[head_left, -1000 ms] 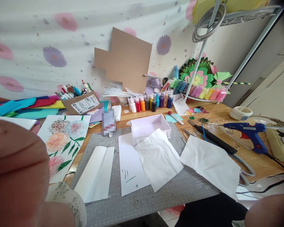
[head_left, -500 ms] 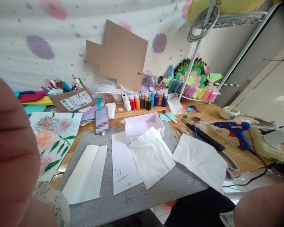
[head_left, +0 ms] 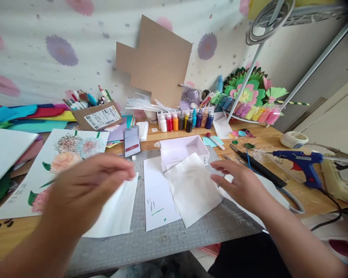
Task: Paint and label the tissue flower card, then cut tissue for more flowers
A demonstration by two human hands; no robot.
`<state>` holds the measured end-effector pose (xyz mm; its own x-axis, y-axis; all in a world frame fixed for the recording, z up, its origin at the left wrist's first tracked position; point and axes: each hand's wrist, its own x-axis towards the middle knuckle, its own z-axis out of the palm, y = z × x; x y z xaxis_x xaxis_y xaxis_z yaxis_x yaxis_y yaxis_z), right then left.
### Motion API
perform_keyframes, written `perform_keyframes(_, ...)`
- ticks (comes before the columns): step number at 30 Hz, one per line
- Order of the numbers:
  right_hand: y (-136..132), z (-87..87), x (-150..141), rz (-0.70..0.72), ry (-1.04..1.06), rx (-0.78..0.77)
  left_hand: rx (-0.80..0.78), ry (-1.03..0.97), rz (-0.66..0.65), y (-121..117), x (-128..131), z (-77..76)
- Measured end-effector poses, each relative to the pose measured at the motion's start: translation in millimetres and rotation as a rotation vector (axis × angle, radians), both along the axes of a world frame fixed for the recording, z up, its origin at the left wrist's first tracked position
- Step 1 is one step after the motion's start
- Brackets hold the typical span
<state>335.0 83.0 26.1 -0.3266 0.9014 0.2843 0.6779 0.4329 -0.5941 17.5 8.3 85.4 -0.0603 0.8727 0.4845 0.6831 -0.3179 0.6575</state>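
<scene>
My left hand [head_left: 87, 183] hovers over a folded white sheet [head_left: 116, 212] on the grey cutting mat [head_left: 174, 241]; its fingers are stretched forward, blurred by motion, with nothing in them. My right hand [head_left: 240, 183] is open, fingers spread, over a white paper sheet [head_left: 275, 195] at the mat's right edge, fingertips next to a crumpled translucent sheet [head_left: 193, 189]. A white sheet with green marks [head_left: 158, 195] lies between the hands. A shallow white box [head_left: 182, 150] stands just behind the sheets.
A flower painting [head_left: 66, 154] lies at left, a phone [head_left: 132, 142] behind the mat, paint bottles [head_left: 185, 122] and cardboard [head_left: 159, 61] at the back. A blue glue gun [head_left: 301, 162], tape roll [head_left: 294, 139] and tools lie at right. A metal stand [head_left: 249, 73] rises at right.
Both hands came down from close to the camera, where they blocked the lower corners, and now reach out over the papers on the mat. The view shifted slightly.
</scene>
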Motion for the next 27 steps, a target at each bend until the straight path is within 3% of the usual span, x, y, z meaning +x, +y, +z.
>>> perform_keyframes(4,8.6,-18.9,-21.0,-0.077,-0.099,-0.224,-0.391,0.264,-0.245,19.8,15.4,-20.2)
perform_keyframes(7,11.1,-24.6,-31.8,-0.142,-0.095,-0.309,-0.466,0.279,-0.254,26.6,22.9,-36.6)
perform_keyframes(9,7.8,-21.2,-34.9,-0.127,0.062,-0.357,-0.446,0.219,-0.212,29.4,25.8,-45.4)
perform_keyframes(13,-12.7,4.5,-34.7,0.105,0.638,-0.476,-0.343,-0.066,-0.2,30.9,25.6,-58.9)
perform_keyframes(16,-29.4,25.0,-38.1,0.43,0.847,-0.589,-0.423,-0.435,-0.397,28.0,20.8,-62.1)
perform_keyframes(18,-34.7,29.2,-44.8,0.585,0.802,-0.606,-0.614,-0.706,-0.562,24.4,17.4,-60.6)
perform_keyframes(21,-33.5,18.7,-58.7,0.526,0.56,-0.6,-0.897,-0.982,-0.67,19.1,15.4,-58.5)
perform_keyframes(24,-27.6,1.1,-68.8,0.411,0.341,-0.594,-1.049,-0.964,-0.627,17.4,19.0,-62.6)
perform_keyframes(27,-18.8,-10.0,-67.4,0.408,0.195,-0.516,-1.04,-0.835,-0.538,18.2,25.2,-70.4)
